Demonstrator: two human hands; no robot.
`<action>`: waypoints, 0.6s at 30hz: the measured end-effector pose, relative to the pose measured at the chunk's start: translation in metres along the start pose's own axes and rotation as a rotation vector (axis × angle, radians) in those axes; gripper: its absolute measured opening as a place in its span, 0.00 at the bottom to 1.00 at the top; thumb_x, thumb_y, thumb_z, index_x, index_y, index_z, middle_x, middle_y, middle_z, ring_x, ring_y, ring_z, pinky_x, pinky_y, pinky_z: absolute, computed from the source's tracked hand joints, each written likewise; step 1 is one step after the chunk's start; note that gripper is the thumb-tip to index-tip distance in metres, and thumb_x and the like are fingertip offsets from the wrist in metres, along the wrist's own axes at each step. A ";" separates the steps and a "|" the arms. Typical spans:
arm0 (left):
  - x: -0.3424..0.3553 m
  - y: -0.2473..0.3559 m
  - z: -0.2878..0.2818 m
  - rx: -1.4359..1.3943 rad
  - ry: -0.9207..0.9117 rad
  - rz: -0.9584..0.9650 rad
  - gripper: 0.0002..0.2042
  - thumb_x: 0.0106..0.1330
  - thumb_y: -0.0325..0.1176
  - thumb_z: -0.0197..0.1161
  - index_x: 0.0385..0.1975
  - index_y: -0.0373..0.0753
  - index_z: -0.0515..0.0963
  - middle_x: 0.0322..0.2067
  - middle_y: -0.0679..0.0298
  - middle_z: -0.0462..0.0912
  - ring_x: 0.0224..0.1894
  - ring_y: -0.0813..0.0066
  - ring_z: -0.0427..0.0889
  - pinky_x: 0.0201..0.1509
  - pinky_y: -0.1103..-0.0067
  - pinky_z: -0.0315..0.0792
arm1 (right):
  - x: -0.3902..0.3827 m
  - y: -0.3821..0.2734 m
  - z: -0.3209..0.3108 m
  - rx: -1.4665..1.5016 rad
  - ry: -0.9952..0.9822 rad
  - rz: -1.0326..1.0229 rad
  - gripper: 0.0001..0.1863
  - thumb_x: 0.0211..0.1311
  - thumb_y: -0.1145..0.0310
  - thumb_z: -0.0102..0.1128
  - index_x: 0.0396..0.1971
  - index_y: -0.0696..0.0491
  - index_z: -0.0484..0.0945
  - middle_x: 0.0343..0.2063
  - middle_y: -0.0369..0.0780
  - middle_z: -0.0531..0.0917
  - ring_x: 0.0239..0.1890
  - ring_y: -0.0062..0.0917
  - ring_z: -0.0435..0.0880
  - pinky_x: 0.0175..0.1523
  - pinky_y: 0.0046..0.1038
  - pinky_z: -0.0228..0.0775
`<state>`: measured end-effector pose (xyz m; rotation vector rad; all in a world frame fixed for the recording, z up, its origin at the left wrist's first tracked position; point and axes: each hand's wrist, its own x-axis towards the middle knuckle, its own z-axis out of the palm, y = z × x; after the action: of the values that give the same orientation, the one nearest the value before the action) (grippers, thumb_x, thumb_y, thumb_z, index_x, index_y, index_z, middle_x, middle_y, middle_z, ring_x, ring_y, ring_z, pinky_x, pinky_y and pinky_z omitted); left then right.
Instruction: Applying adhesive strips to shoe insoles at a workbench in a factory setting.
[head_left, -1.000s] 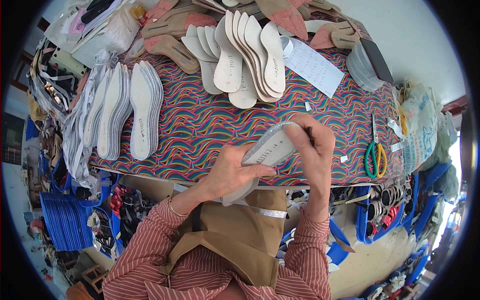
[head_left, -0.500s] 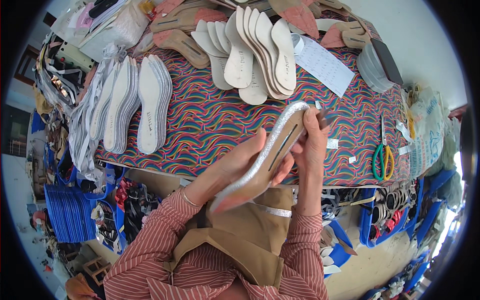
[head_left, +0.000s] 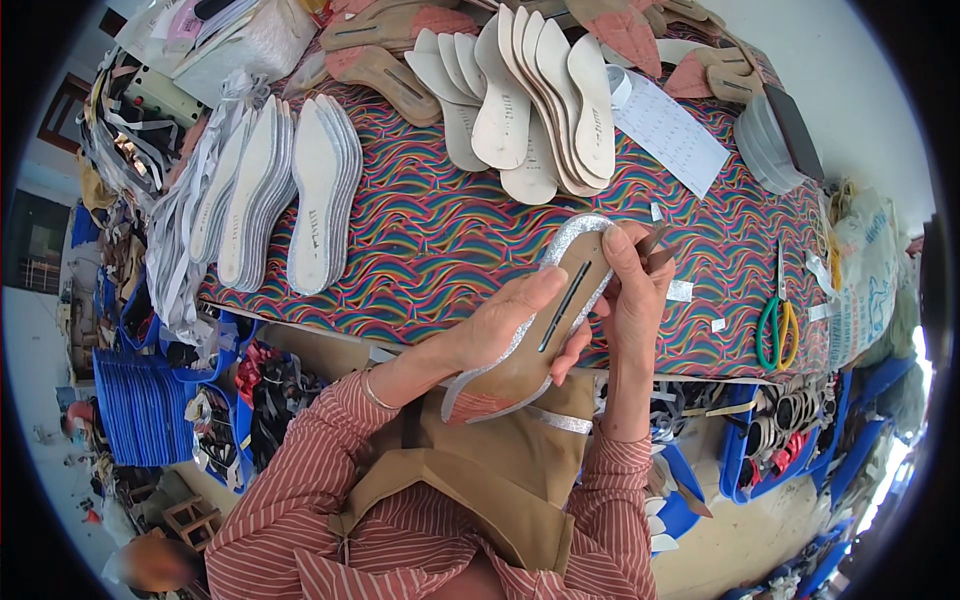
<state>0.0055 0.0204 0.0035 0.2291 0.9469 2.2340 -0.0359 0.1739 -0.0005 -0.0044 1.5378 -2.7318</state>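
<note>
Above my lap, past the table's near edge, I hold one shoe insole (head_left: 515, 370). Its brown underside faces me, with a dark slot along the middle, a reddish patch at the lower end and a glittery silver rim. My left hand (head_left: 512, 318) is closed round its left edge, thumb on the rim, other fingers mostly hidden beneath. My right hand (head_left: 630, 285) pinches the upper right edge near the rounded end. A flat, dark brown pointed piece (head_left: 656, 255) sticks out between its fingers; I cannot make out what it is.
Silver-rimmed insoles (head_left: 320, 200) lie stacked on the patterned tabletop (head_left: 410, 260) at left. Pale insoles (head_left: 500, 125) pile up at the back middle. Scissors (head_left: 778, 320) with green and yellow handles, a paper sheet (head_left: 670, 135) and a clear round tub (head_left: 765, 150) lie at right. Blue baskets (head_left: 740, 450) stand below.
The insole has turned so its brown underside faces me more fully. My left hand has shifted slightly along its edge. The view has moved a little, sliding the table things rightward.
</note>
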 end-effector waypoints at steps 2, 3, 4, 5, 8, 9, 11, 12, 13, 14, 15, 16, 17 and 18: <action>-0.003 0.005 0.005 0.117 0.036 0.018 0.33 0.75 0.60 0.35 0.55 0.32 0.68 0.30 0.54 0.78 0.26 0.69 0.78 0.31 0.76 0.73 | -0.001 0.001 -0.001 -0.016 -0.006 -0.014 0.07 0.62 0.69 0.64 0.26 0.55 0.79 0.18 0.31 0.74 0.15 0.09 0.61 0.19 0.12 0.51; -0.003 0.009 0.007 0.106 0.072 -0.010 0.32 0.76 0.59 0.35 0.55 0.32 0.68 0.30 0.53 0.79 0.27 0.69 0.78 0.32 0.76 0.74 | -0.002 0.000 -0.001 -0.015 0.000 -0.024 0.07 0.61 0.69 0.64 0.25 0.55 0.79 0.18 0.31 0.74 0.16 0.10 0.61 0.19 0.12 0.51; -0.004 0.014 0.009 0.095 0.106 -0.036 0.31 0.76 0.58 0.35 0.54 0.32 0.69 0.31 0.53 0.79 0.27 0.69 0.79 0.32 0.76 0.74 | -0.002 -0.001 0.000 -0.014 0.005 -0.035 0.07 0.61 0.70 0.64 0.25 0.55 0.79 0.18 0.30 0.74 0.16 0.10 0.61 0.20 0.12 0.52; -0.005 0.017 0.011 0.084 0.139 -0.062 0.30 0.77 0.56 0.34 0.53 0.32 0.70 0.32 0.52 0.80 0.27 0.69 0.79 0.32 0.75 0.75 | -0.003 -0.002 0.000 -0.015 0.010 -0.047 0.08 0.61 0.70 0.64 0.24 0.55 0.79 0.18 0.30 0.74 0.16 0.10 0.61 0.20 0.13 0.52; -0.006 0.022 0.010 0.121 0.154 -0.072 0.28 0.77 0.53 0.35 0.50 0.32 0.71 0.32 0.52 0.81 0.27 0.69 0.80 0.32 0.76 0.75 | -0.004 -0.007 -0.001 -0.057 -0.013 -0.056 0.08 0.60 0.71 0.64 0.23 0.55 0.79 0.18 0.30 0.74 0.17 0.10 0.61 0.21 0.13 0.53; -0.006 0.024 0.009 0.169 0.135 -0.056 0.26 0.78 0.52 0.36 0.48 0.32 0.72 0.32 0.52 0.81 0.27 0.70 0.80 0.31 0.77 0.75 | -0.004 -0.010 -0.002 -0.101 -0.041 -0.053 0.08 0.60 0.71 0.64 0.23 0.55 0.79 0.18 0.30 0.74 0.18 0.11 0.61 0.22 0.13 0.54; -0.006 0.026 0.008 0.263 0.095 -0.026 0.24 0.78 0.49 0.38 0.45 0.32 0.73 0.32 0.54 0.82 0.26 0.71 0.80 0.31 0.78 0.75 | -0.003 -0.016 -0.004 -0.188 -0.096 -0.048 0.08 0.60 0.72 0.64 0.22 0.56 0.78 0.18 0.29 0.73 0.18 0.11 0.62 0.23 0.14 0.55; -0.009 0.026 0.008 0.262 0.092 -0.023 0.24 0.78 0.49 0.38 0.45 0.32 0.73 0.32 0.54 0.82 0.26 0.71 0.80 0.31 0.78 0.75 | -0.004 -0.017 -0.003 -0.191 -0.097 -0.050 0.08 0.60 0.72 0.64 0.22 0.56 0.78 0.18 0.29 0.73 0.18 0.11 0.62 0.23 0.14 0.55; -0.012 0.026 0.007 0.313 0.094 -0.043 0.24 0.78 0.49 0.38 0.46 0.32 0.73 0.32 0.54 0.82 0.28 0.72 0.80 0.32 0.79 0.75 | -0.004 -0.018 -0.003 -0.233 -0.121 -0.036 0.08 0.60 0.72 0.63 0.21 0.56 0.78 0.18 0.30 0.73 0.19 0.11 0.62 0.24 0.14 0.55; -0.014 0.027 0.006 0.365 0.098 -0.063 0.24 0.78 0.49 0.38 0.48 0.32 0.73 0.33 0.55 0.82 0.29 0.73 0.81 0.33 0.79 0.75 | -0.003 -0.018 -0.002 -0.273 -0.147 -0.022 0.08 0.59 0.73 0.63 0.21 0.56 0.78 0.18 0.30 0.72 0.19 0.12 0.62 0.25 0.14 0.56; -0.017 0.027 0.005 0.418 0.104 -0.082 0.24 0.78 0.48 0.38 0.50 0.32 0.73 0.34 0.56 0.83 0.30 0.73 0.81 0.35 0.79 0.75 | -0.003 -0.018 -0.001 -0.313 -0.173 -0.007 0.09 0.59 0.73 0.63 0.20 0.57 0.78 0.18 0.30 0.72 0.20 0.12 0.62 0.26 0.14 0.57; -0.019 0.028 0.005 0.471 0.112 -0.102 0.24 0.78 0.48 0.38 0.51 0.32 0.73 0.35 0.57 0.83 0.31 0.74 0.81 0.36 0.80 0.75 | -0.002 -0.017 0.000 -0.351 -0.202 0.009 0.09 0.59 0.73 0.63 0.20 0.57 0.78 0.18 0.30 0.72 0.20 0.13 0.62 0.27 0.15 0.58; -0.020 0.028 0.006 0.470 0.118 -0.096 0.24 0.78 0.48 0.38 0.51 0.32 0.73 0.35 0.57 0.83 0.31 0.74 0.81 0.36 0.80 0.75 | -0.004 -0.015 0.002 -0.299 -0.171 0.036 0.07 0.59 0.72 0.63 0.22 0.56 0.78 0.19 0.31 0.73 0.21 0.13 0.65 0.30 0.15 0.60; -0.020 0.029 0.008 0.382 0.149 -0.088 0.23 0.77 0.46 0.40 0.53 0.32 0.72 0.37 0.58 0.83 0.33 0.75 0.81 0.38 0.80 0.74 | -0.007 -0.012 0.003 -0.245 -0.143 0.064 0.06 0.59 0.71 0.64 0.25 0.56 0.78 0.20 0.31 0.75 0.21 0.14 0.67 0.32 0.15 0.62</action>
<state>0.0082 -0.0029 0.0311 0.1888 1.4357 1.9967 -0.0291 0.1780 0.0113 -0.1453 1.7850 -2.4192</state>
